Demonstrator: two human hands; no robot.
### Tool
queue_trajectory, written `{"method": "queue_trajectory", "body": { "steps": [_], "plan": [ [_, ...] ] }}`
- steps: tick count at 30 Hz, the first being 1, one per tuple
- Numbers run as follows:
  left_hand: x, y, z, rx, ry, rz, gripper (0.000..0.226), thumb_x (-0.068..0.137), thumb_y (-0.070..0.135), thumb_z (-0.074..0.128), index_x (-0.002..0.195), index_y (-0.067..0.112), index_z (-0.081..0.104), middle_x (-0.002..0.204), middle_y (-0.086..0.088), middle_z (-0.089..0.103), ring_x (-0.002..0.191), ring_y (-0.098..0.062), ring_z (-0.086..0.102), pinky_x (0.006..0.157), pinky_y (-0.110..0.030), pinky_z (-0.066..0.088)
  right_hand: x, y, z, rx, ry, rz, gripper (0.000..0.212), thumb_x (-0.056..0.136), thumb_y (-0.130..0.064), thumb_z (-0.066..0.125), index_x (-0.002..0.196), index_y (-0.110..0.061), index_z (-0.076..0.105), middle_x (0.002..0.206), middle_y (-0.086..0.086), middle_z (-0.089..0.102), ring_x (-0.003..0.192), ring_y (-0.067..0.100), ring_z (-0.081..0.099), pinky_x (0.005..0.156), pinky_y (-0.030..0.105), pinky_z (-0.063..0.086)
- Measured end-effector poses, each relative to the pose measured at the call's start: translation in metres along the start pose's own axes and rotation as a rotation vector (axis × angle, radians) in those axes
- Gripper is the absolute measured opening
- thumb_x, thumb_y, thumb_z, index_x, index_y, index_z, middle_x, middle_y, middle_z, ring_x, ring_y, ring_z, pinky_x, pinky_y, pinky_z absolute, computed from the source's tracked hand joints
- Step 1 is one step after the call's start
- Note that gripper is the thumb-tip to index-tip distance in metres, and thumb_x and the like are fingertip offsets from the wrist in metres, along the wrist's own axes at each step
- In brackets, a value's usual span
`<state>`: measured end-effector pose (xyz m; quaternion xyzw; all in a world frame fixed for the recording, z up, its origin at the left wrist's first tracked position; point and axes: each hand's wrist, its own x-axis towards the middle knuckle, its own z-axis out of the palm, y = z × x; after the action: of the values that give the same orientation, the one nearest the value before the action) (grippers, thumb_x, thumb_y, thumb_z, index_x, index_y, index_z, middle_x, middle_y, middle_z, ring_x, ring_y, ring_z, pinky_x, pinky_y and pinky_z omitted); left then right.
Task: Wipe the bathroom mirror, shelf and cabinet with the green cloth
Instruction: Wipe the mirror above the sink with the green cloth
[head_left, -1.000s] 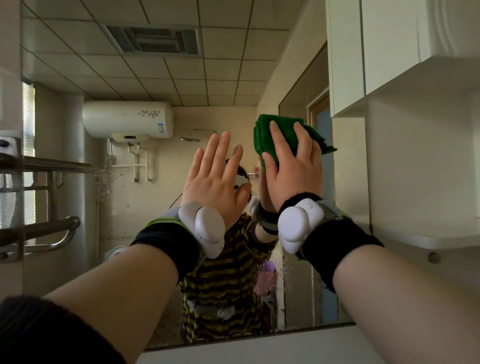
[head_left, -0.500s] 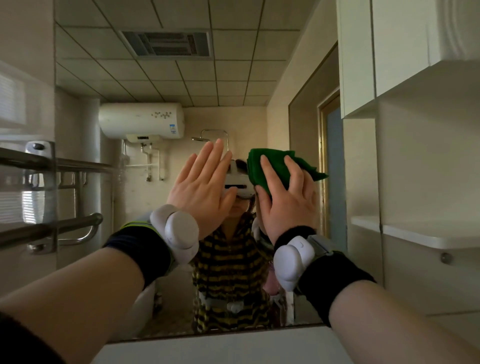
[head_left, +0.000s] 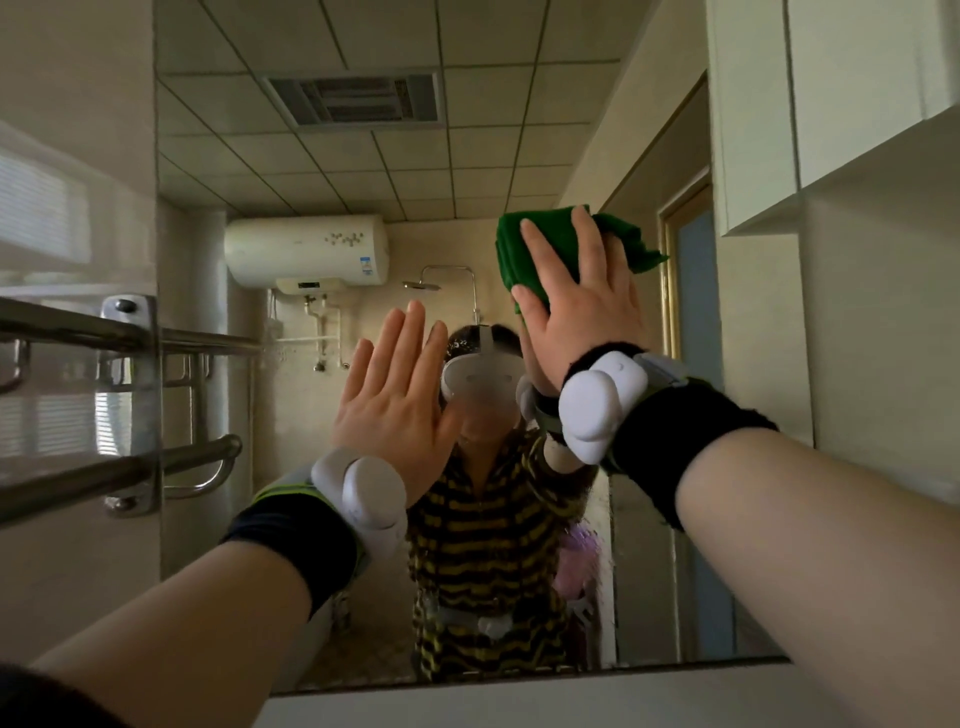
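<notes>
The bathroom mirror (head_left: 363, 171) fills the middle of the head view and reflects a tiled ceiling, a water heater and a person in a striped top. My right hand (head_left: 576, 306) presses the folded green cloth (head_left: 524, 249) flat against the glass at the upper right, fingers straight. My left hand (head_left: 395, 395) lies flat on the mirror lower and to the left, fingers together and holding nothing. The white cabinet (head_left: 831, 93) hangs to the right of the mirror, with an open recess below it. Both wrists wear black bands with white trackers.
A metal towel rack (head_left: 130, 405) with two bars juts out from the wall at the left, level with my left forearm. A pale ledge (head_left: 519, 701) runs under the mirror's lower edge. The cabinet's underside overhangs the recess at the right.
My right hand has slid the cloth up the glass and a little to the right. My left hand stays flat on the mirror. The view has shifted rightwards, showing more of the left wall.
</notes>
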<state>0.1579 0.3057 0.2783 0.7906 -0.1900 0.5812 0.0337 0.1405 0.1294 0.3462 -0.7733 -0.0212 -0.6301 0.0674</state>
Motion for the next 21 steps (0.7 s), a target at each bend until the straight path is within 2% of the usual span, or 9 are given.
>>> {"method": "queue_trajectory", "body": {
  "steps": [6, 10, 17, 21],
  "plan": [
    [0.001, 0.005, 0.009, -0.005, 0.086, -0.013, 0.068, 0.091, 0.050, 0.025, 0.146, 0.010, 0.030, 0.155, -0.009, 0.017, 0.143, -0.025, 0.013, 0.116, -0.041, 0.007, -0.007, -0.006, 0.011, 0.007, 0.101, 0.020, 0.053, 0.093, -0.045, 0.040, 0.142, -0.041, 0.024, 0.154, 0.003, 0.016, 0.136, 0.032, 0.019, 0.110, 0.045, 0.022],
    [0.000, 0.004, 0.011, 0.007, 0.106, -0.016, 0.068, 0.091, 0.049, 0.027, 0.145, 0.008, 0.032, 0.154, -0.011, 0.021, 0.143, -0.026, 0.016, 0.115, -0.042, 0.008, -0.026, -0.013, 0.019, 0.014, 0.140, -0.002, 0.052, 0.092, -0.044, 0.043, 0.142, -0.039, 0.028, 0.152, 0.005, 0.022, 0.133, 0.033, 0.023, 0.109, 0.047, 0.025],
    [0.000, 0.005, 0.009, -0.022, 0.097, -0.019, 0.067, 0.090, 0.048, 0.027, 0.144, 0.009, 0.032, 0.154, -0.011, 0.020, 0.143, -0.026, 0.015, 0.116, -0.044, 0.013, -0.050, -0.020, 0.022, -0.004, 0.092, -0.026, 0.053, 0.092, -0.046, 0.040, 0.143, -0.040, 0.025, 0.152, 0.006, 0.021, 0.134, 0.033, 0.022, 0.109, 0.048, 0.024],
    [0.001, 0.003, 0.008, -0.032, 0.087, -0.025, 0.067, 0.089, 0.047, 0.027, 0.145, 0.011, 0.029, 0.155, -0.009, 0.017, 0.144, -0.024, 0.012, 0.117, -0.043, 0.010, -0.058, -0.021, 0.022, 0.007, 0.071, -0.046, 0.054, 0.091, -0.045, 0.041, 0.143, -0.039, 0.026, 0.151, 0.006, 0.022, 0.133, 0.034, 0.022, 0.108, 0.050, 0.025]
  ]
}}
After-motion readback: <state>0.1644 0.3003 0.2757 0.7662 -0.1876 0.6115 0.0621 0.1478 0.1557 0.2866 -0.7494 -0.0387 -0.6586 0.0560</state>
